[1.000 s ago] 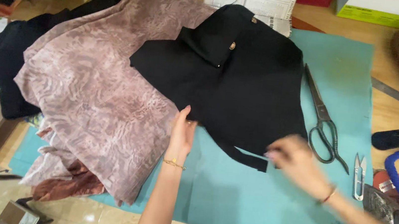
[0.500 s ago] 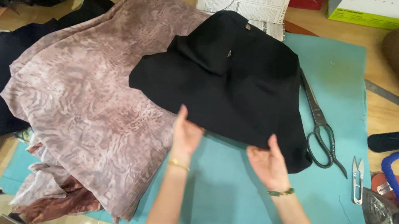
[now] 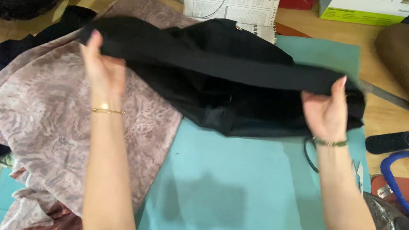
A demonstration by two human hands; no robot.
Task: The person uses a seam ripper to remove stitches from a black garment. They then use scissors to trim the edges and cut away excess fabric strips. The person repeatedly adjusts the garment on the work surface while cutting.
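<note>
Two bare hands are lifting one black cloth garment [image 3: 220,65] above the teal felt mat [image 3: 237,185]. The left hand [image 3: 101,67] and right hand [image 3: 327,111] are each gripping closed on its stretched top edge. Its lower folds are sagging over the mauve patterned fabric [image 3: 46,107] and mat.

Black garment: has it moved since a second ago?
Yes. The black garment is lifted and stretched wide between left hand and right hand, above the teal mat.

Both forearms are left bare. A thin gold bracelet [image 3: 108,111] is worn on the left wrist; a green beaded band [image 3: 329,142] on the right.
</note>
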